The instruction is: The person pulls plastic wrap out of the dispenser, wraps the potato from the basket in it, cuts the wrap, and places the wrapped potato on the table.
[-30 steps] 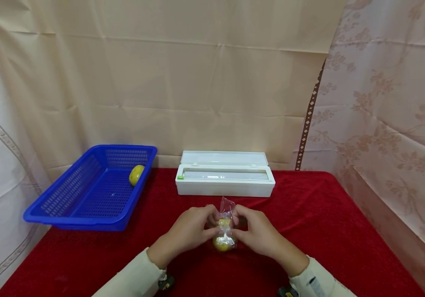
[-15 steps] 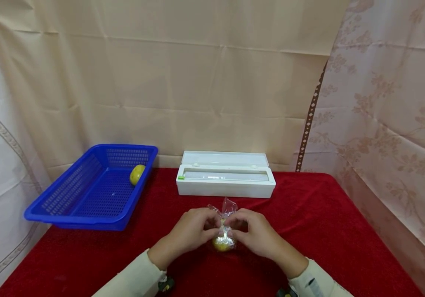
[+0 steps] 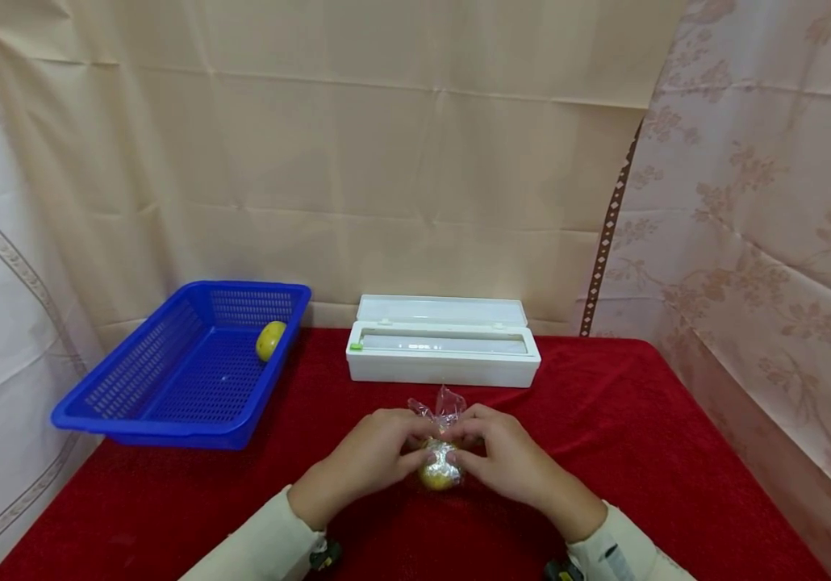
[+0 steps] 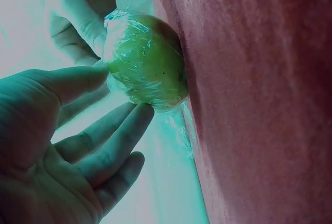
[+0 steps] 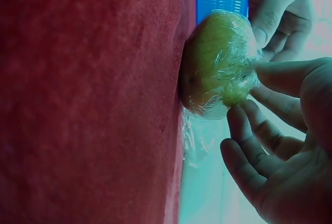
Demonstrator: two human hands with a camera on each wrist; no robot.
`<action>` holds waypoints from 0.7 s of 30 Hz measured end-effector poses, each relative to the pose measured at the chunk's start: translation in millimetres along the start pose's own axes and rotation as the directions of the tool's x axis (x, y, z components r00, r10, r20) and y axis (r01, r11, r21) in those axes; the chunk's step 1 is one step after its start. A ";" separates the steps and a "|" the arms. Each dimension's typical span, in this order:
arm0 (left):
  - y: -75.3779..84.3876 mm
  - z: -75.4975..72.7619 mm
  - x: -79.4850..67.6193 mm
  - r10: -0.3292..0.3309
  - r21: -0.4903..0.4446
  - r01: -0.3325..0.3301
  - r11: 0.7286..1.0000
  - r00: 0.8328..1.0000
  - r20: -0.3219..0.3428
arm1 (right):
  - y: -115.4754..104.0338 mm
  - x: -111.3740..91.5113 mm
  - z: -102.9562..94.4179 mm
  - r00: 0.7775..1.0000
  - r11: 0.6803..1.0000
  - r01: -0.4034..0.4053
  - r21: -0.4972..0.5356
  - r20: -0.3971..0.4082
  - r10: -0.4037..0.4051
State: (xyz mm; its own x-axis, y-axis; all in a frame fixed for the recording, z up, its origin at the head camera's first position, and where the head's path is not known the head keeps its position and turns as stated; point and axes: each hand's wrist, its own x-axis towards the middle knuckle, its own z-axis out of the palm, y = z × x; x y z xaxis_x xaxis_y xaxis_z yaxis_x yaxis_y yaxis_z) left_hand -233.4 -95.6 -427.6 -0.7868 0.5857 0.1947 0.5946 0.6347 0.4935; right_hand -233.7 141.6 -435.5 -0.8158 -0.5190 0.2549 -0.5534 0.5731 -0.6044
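Observation:
A round yellow-green fruit [image 3: 440, 478], its exact kind unclear, rests on the red cloth between both hands, wrapped in clear cling film. Loose film [image 3: 450, 403] sticks up beyond the fingers. On the near left, the left hand [image 3: 372, 448] pinches the film at the fruit's top with thumb and fingers. Opposite it, the right hand [image 3: 510, 460] does likewise, its thumb and fingertips on the wrapped top. In the left wrist view the fruit [image 4: 155, 66] shows tight, wrinkled film; the right wrist view shows the fruit [image 5: 210, 63] touching the cloth.
A blue plastic basket [image 3: 169, 436] stands at the left with one yellow fruit [image 3: 270, 340] inside. Behind the hands lies a white cling-film dispenser [image 3: 444, 371], its lid [image 3: 441, 309] raised. Curtains [image 3: 401, 161] enclose the red-covered table [image 3: 648, 452].
Both hands have drawn closer together over the fruit, gathering the film at its top. Loose film now spreads in two tufts beyond the fingers. The basket and dispenser stay put.

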 end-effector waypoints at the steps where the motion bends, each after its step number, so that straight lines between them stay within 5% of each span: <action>1: 0.2 -0.4 -0.1 -0.001 0.004 0.000 1.000 1.000 0.004 | -0.1 0.0 -0.2 1.000 1.000 0.007 -0.005 0.002 -0.007; 12: 3.3 -1.4 -0.8 -0.014 0.045 0.012 0.999 0.999 0.036 | -5.7 -3.4 -1.1 0.994 0.962 0.105 -0.251 0.054 -0.095; 21: 4.9 -0.5 -1.5 -0.012 0.048 0.009 0.999 0.999 0.046 | -4.8 -2.9 -2.9 0.995 0.962 0.090 -0.257 0.074 -0.073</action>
State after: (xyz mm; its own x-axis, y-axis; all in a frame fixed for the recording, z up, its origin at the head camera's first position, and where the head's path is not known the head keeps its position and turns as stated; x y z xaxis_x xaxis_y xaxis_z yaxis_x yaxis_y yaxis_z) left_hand -229.5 -93.6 -425.0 -0.7852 0.6008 0.1500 0.5946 0.6638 0.4537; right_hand -229.1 142.2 -431.2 -0.7584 -0.6053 0.2415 -0.6490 0.6675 -0.3651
